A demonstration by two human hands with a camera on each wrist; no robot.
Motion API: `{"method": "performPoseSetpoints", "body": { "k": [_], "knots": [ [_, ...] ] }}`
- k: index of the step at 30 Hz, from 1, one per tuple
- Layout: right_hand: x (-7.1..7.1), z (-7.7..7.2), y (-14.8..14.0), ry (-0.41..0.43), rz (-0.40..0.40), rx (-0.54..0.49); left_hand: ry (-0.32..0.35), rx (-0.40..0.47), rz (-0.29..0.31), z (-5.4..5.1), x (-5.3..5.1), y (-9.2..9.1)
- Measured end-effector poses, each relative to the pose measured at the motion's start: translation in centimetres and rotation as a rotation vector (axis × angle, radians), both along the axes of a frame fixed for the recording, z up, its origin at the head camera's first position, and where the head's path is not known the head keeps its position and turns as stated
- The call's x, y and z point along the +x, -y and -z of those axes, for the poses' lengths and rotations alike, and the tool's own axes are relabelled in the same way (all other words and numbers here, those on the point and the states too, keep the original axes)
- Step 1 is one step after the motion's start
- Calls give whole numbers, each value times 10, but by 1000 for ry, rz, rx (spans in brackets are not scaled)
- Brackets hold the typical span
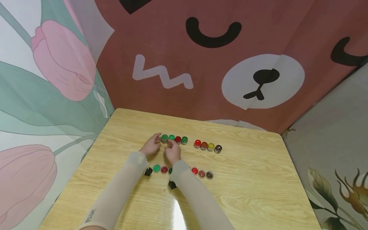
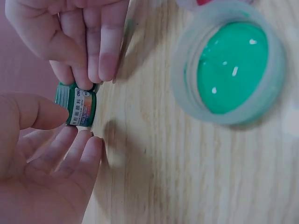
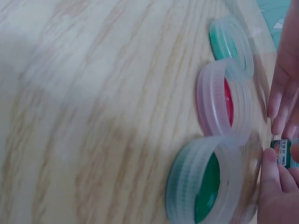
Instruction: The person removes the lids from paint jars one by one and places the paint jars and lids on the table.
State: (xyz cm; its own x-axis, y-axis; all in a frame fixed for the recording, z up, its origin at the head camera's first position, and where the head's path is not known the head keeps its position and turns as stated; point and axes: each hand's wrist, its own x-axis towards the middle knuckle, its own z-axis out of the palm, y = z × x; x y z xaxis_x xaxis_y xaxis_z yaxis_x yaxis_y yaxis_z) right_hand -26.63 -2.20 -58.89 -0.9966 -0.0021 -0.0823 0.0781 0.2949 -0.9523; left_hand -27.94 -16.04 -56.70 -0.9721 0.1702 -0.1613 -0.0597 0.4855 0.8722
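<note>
A small green paint jar (image 2: 84, 105) with a printed label and ribbed rim stands between my two hands, at the left end of the back row of jars. My left hand (image 1: 151, 146) holds it from the left, thumb on one side and fingers on the other. From the right, my right hand (image 1: 173, 152) grips the same jar with its fingertips; part of that grip is hidden. To its right in the row stand a bright green jar (image 1: 171, 137), a red jar (image 1: 178, 139) and a darker green jar (image 1: 184, 140).
Farther right stand red (image 1: 197, 143), brown, yellow and dark jars. Nearer me lies a row of upturned lids with paint inside, including a green lid (image 2: 233, 65) and a red one (image 3: 219, 100); my right forearm covers part. The wooden table (image 1: 253, 179) meets hanging cloths behind.
</note>
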Motion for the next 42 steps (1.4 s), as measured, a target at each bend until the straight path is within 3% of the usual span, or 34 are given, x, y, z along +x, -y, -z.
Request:
{"method": "performPoseSetpoints", "body": {
  "k": [4, 12, 23, 33, 42],
  "knots": [
    [-2, 4, -1, 16, 9, -19, -21, -38, 11, 0, -1, 2],
    [-1, 3, -5, 11, -12, -36, -26, 6, -22, 2, 2, 2],
    [-3, 5, -19, -95, -75, 53, -49, -2, -46, 5, 14, 6],
    [-3, -3, -32, -41, -248, 136, -51, 92, -53, 13, 25, 6],
    [-4, 2, -40, -73, -360, 125, -95, 156, 39, 24, 33, 9]
  ]
}}
